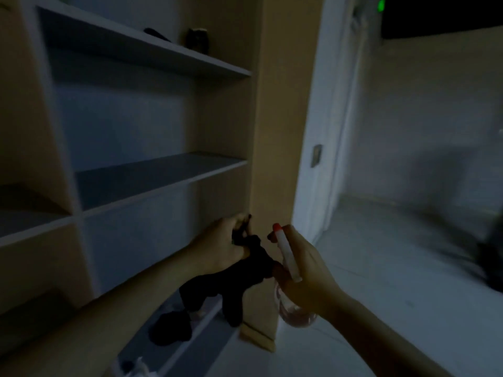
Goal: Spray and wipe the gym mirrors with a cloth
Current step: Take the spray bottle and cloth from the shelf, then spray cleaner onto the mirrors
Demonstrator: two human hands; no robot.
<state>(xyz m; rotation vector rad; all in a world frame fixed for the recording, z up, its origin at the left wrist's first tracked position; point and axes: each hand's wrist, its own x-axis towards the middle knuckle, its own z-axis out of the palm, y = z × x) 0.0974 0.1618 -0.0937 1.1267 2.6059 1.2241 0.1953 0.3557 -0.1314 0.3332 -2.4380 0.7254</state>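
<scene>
We were only at gear-up, lower centre: left hand [221, 242] clutched the cloth [251, 272], right hand [309, 276] gripped the spray bottle [288, 255]; mirror next, probably.

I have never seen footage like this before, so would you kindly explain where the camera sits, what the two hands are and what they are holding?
There is no machine here. A person is working with bare hands, and the single picture comes from a camera worn on their head, looking forward and down. The picture is dim and blurred.

The left hand grips a dark cloth, which hangs below it. The right hand holds a spray bottle with a white head and a red tip.

Ahead on the left stands a shelf unit. A second dark bundle lies on its lowest shelf. Small dark things sit on the top shelf, too dim to identify.

No mirror shows in this picture.
</scene>
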